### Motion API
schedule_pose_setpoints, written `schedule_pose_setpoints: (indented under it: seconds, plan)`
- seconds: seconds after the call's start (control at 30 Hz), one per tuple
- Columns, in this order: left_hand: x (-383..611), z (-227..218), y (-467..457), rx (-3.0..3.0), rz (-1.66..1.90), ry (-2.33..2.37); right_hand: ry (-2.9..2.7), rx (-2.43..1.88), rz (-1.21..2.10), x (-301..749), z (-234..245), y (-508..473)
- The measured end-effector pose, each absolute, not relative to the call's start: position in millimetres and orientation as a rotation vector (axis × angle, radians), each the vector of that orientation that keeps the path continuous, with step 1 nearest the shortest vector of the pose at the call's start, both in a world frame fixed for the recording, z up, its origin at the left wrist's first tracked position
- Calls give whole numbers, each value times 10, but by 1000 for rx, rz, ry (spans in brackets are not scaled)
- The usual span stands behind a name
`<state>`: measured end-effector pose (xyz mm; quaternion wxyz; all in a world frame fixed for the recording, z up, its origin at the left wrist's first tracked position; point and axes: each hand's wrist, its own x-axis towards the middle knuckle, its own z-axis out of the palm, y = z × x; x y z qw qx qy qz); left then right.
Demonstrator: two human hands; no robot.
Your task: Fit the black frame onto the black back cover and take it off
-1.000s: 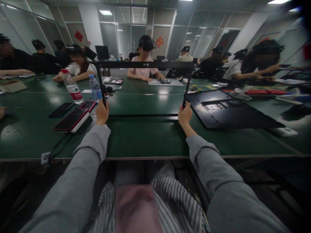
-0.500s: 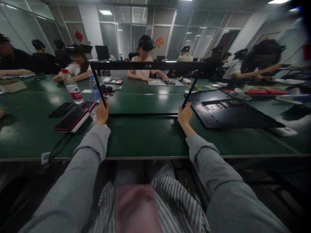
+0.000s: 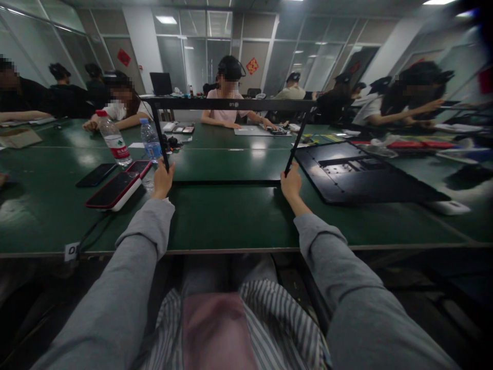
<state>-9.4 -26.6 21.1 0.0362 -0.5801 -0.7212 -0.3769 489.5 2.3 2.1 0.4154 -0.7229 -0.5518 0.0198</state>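
Holding a black frame [image 3: 229, 104] by its two short sides, raised on edge in front of the body, over the near half of the green table [image 3: 227, 218]. Left hand [image 3: 163, 180]: closed round the left side, close to the lower corner. Right hand [image 3: 291, 180]: closed likewise round the right side, at about the same height. Impossible to tell from this view if resting the lower bar on the table or holding it just above. Reaching forward with both arms, nearly straight and angled inward, in grey sleeves [image 3: 148, 226] rolled back at the wrists. Beyond the right hand, near but apart: a dark panel [image 3: 365, 177] lying flat. Beside the left hand: a red-edged phone [image 3: 111, 191], a dark phone [image 3: 95, 174], a red-capped bottle [image 3: 114, 139] and a blue-capped bottle [image 3: 150, 140], both upright.
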Motion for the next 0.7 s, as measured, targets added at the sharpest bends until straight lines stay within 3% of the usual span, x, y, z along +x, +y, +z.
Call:
schedule_pose_setpoints:
  seconds: [0.7]
  plan:
    - [-215,80,-235,-1796,-771,-2511,-1500,-1769,151,5100,-237,386]
